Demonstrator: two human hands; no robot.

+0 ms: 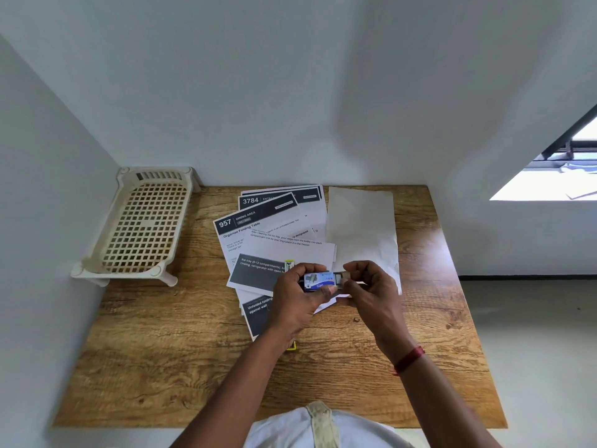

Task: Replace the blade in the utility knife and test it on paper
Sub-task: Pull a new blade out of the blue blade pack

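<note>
Scene: A person seated at a wooden bench [323,367] set into a white-walled corner, seen from above, works with both hands over a spread of paper.
Left hand [297,299]: Fingers and thumb are curled round a small blue-labelled blade case [318,281], holding it level and clear of the bench, just above the papers.
Right hand [371,286]: Thumb and fingertips pinch a grey piece [341,279] that sticks out of the right end of the case. Whether it is a blade cannot be told from this view. A red thread [409,359] circles the wrist.
Utility knife [289,265]: A yellow-and-black end shows on the papers just beyond the left hand's knuckles, and a second yellow bit shows at the near side of the left forearm. The rest is hidden under the hand and arm.
Printed sheets [274,227]: Several pages with dark headers, two of them numbered 957 and 3784, lie fanned and overlapping at the middle of the bench, below the hands.
Blank sheet [361,227]: A plain white page lies to the right of the printed ones, its near corner running under the right hand.
Rack [145,224]: A cream plastic grid rack on short legs stands at the bench's far left corner, against the wall and well apart from the papers.
Speck [356,320]: A small brownish bit rests on the bare wood near the right wrist.
</note>
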